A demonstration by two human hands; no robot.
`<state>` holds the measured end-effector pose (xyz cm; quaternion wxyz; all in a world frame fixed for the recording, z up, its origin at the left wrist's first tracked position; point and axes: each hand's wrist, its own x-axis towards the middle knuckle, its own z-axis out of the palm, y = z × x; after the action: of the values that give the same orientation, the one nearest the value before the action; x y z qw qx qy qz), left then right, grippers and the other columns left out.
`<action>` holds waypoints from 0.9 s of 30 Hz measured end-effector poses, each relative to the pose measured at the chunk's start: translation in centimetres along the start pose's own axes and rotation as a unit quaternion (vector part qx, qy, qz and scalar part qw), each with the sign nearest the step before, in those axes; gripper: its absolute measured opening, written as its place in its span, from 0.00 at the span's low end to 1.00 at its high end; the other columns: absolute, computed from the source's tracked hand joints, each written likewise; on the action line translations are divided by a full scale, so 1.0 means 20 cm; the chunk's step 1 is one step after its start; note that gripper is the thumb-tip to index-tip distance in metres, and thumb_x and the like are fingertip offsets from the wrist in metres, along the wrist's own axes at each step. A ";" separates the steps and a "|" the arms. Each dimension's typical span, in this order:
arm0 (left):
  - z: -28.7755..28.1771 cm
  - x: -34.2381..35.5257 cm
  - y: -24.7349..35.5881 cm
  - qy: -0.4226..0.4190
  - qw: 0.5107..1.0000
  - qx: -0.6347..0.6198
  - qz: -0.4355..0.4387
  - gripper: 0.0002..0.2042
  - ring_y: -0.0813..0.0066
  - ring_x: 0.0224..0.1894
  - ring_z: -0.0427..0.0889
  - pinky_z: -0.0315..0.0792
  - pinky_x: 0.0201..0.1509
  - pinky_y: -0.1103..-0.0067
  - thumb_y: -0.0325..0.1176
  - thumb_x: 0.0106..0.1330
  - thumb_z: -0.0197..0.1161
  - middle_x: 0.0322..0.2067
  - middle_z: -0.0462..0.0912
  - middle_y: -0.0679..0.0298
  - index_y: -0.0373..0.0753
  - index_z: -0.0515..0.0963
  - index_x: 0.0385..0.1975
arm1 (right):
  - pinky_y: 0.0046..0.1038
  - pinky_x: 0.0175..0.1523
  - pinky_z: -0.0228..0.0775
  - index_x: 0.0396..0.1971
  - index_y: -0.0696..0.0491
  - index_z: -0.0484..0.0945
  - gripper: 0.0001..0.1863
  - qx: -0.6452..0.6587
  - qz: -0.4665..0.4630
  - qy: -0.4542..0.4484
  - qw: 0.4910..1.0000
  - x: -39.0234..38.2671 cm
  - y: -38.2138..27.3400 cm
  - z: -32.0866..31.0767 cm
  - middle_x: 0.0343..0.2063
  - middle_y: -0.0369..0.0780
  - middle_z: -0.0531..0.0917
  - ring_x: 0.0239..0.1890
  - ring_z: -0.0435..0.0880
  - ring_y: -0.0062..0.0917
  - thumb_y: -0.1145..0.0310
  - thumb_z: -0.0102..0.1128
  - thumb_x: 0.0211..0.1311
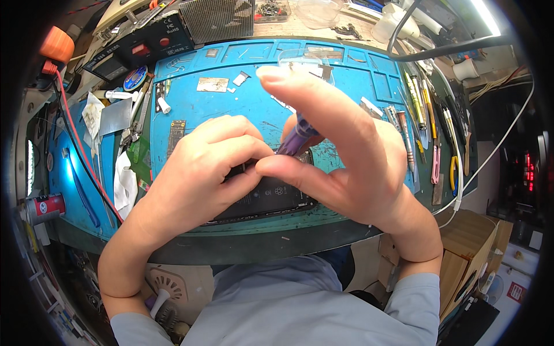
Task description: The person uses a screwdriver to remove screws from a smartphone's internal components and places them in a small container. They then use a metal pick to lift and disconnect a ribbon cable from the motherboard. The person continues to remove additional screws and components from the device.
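Observation:
An opened, dark phone-like device (277, 193) with a black battery lies on the blue work mat in front of me, partly covered by both hands. My right hand (360, 155) grips a slim purple screwdriver (296, 137) between thumb and fingers, its index finger stretched out above. The tool slants down toward the device, and its tip is hidden. Over the device's left side, my left hand (210, 158) has curled fingers, thumb and index close together at the right thumb's tip. Whatever they pinch is out of sight.
The blue mat (202, 109) holds a metal plate (212, 85), small white parts and a circuit board (176, 135). Tweezers and pen-like tools (415, 104) line the right. A black power unit (138, 49) stands back left. A black cable (450, 51) arches overhead at right.

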<state>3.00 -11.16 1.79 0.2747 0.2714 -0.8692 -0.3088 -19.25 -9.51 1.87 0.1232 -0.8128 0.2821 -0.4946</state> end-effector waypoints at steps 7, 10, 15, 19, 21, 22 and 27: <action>-0.01 0.00 0.01 -0.011 1.000 0.013 0.002 0.07 0.57 0.40 0.81 0.76 0.46 0.66 0.24 0.59 0.71 0.35 0.81 0.60 0.36 0.81 0.36 | 0.27 0.29 0.75 0.67 0.57 0.77 0.33 -0.036 -0.018 0.001 0.999 0.01 -0.03 0.00 0.27 0.36 0.81 0.25 0.81 0.26 0.75 0.71 0.59; -0.01 -0.01 0.00 -0.005 1.000 0.009 0.010 0.07 0.57 0.39 0.81 0.76 0.45 0.66 0.23 0.60 0.71 0.35 0.81 0.60 0.36 0.81 0.36 | 0.27 0.28 0.75 0.67 0.57 0.77 0.33 -0.035 -0.004 -0.010 0.999 0.01 -0.04 0.00 0.27 0.36 0.81 0.24 0.81 0.24 0.76 0.69 0.59; 0.00 -0.01 0.00 0.003 1.000 0.004 0.010 0.07 0.58 0.40 0.80 0.76 0.45 0.66 0.23 0.60 0.71 0.35 0.81 0.61 0.35 0.80 0.35 | 0.26 0.28 0.74 0.67 0.57 0.77 0.32 -0.028 -0.004 -0.011 1.000 0.01 -0.04 0.00 0.27 0.35 0.81 0.24 0.81 0.23 0.75 0.69 0.61; -0.01 -0.01 0.00 0.003 1.000 0.004 0.008 0.07 0.59 0.40 0.80 0.76 0.46 0.67 0.23 0.60 0.71 0.36 0.81 0.61 0.36 0.81 0.36 | 0.27 0.28 0.74 0.67 0.57 0.77 0.31 -0.024 -0.009 -0.001 1.000 0.01 -0.03 0.01 0.26 0.35 0.81 0.24 0.81 0.23 0.73 0.69 0.62; -0.01 -0.01 0.00 -0.001 1.000 0.006 0.008 0.08 0.59 0.40 0.80 0.77 0.46 0.67 0.23 0.59 0.71 0.36 0.81 0.61 0.36 0.81 0.36 | 0.26 0.28 0.74 0.67 0.57 0.78 0.31 -0.026 -0.008 -0.003 1.000 0.01 -0.03 0.01 0.26 0.35 0.81 0.24 0.81 0.23 0.72 0.69 0.62; -0.01 -0.01 0.00 -0.002 1.000 0.006 0.008 0.08 0.59 0.40 0.80 0.77 0.46 0.67 0.23 0.59 0.72 0.36 0.81 0.61 0.36 0.81 0.36 | 0.26 0.28 0.74 0.66 0.57 0.78 0.30 -0.028 -0.007 -0.009 1.000 0.01 -0.04 0.01 0.26 0.35 0.80 0.24 0.81 0.23 0.72 0.69 0.62; -0.02 -0.02 0.00 -0.030 0.999 0.015 -0.012 0.09 0.59 0.41 0.81 0.77 0.46 0.67 0.24 0.58 0.73 0.35 0.81 0.62 0.36 0.82 0.37 | 0.25 0.27 0.74 0.64 0.56 0.80 0.28 -0.030 -0.004 -0.028 0.999 0.01 -0.04 0.01 0.25 0.34 0.79 0.23 0.80 0.22 0.71 0.69 0.62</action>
<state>3.59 -10.98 1.92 0.2408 0.2768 -0.8780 -0.3073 -18.71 -9.04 2.34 0.1041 -0.8307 0.2899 -0.4638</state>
